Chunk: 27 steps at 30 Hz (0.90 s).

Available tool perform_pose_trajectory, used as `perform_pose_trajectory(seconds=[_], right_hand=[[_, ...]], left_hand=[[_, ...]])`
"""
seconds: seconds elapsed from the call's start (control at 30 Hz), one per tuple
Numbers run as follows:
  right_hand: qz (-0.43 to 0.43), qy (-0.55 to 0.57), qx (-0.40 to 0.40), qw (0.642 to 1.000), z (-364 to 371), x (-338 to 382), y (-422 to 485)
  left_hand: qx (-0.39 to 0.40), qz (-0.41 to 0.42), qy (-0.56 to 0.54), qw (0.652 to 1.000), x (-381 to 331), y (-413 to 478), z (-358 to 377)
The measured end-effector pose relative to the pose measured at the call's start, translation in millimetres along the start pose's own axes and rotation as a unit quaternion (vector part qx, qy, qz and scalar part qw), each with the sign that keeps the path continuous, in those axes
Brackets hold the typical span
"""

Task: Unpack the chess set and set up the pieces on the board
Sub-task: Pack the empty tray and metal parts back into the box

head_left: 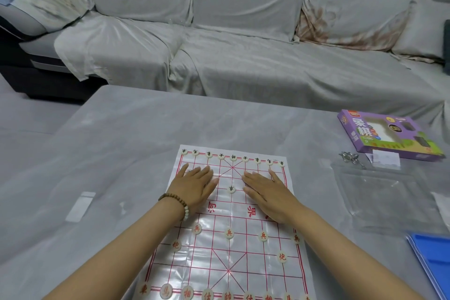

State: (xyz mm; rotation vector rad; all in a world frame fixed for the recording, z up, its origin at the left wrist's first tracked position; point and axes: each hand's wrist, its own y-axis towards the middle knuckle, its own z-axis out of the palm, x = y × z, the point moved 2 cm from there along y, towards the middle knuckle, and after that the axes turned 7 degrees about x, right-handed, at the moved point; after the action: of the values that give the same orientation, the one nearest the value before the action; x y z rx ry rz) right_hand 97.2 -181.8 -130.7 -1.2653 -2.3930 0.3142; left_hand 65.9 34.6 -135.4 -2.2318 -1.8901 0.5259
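A white plastic board sheet (231, 260) with red grid lines lies on the grey table. Round cream pieces with black characters line its far edge (233, 158). One black-marked piece (231, 189) sits alone between my hands. Red-marked pieces stand in the near half, with a pawn (229, 233) at the middle and a row along the near edge (228, 296). My left hand (194, 184), with a bead bracelet at the wrist, lies flat on the far left of the sheet. My right hand (266, 193) lies flat on the far right. Both hold nothing.
The purple chess box (387, 135) lies at the table's far right. Near it are a small metal object (350, 157), a clear plastic tray (384, 197) and a blue tray (435, 258). A grey covered sofa (243, 39) runs behind the table.
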Motion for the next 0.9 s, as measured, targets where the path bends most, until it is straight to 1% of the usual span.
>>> perform_pose_trajectory(seconds=[0.13, 0.27, 0.47, 0.9], right_hand=[[0.004, -0.013, 0.018, 1.000, 2, 0, 2], [0.001, -0.021, 0.022, 1.000, 2, 4, 9], [-0.008, -0.023, 0.011, 1.000, -2, 17, 33], [-0.018, -0.020, -0.011, 1.000, -16, 35, 88]], left_hand=[[0.028, -0.015, 0.029, 0.999, -2, 1, -3], [0.021, -0.015, 0.058, 0.998, 4, 5, -9], [0.021, -0.028, 0.073, 0.997, 27, 10, -15], [-0.010, -0.028, 0.023, 0.999, 75, 30, -35]])
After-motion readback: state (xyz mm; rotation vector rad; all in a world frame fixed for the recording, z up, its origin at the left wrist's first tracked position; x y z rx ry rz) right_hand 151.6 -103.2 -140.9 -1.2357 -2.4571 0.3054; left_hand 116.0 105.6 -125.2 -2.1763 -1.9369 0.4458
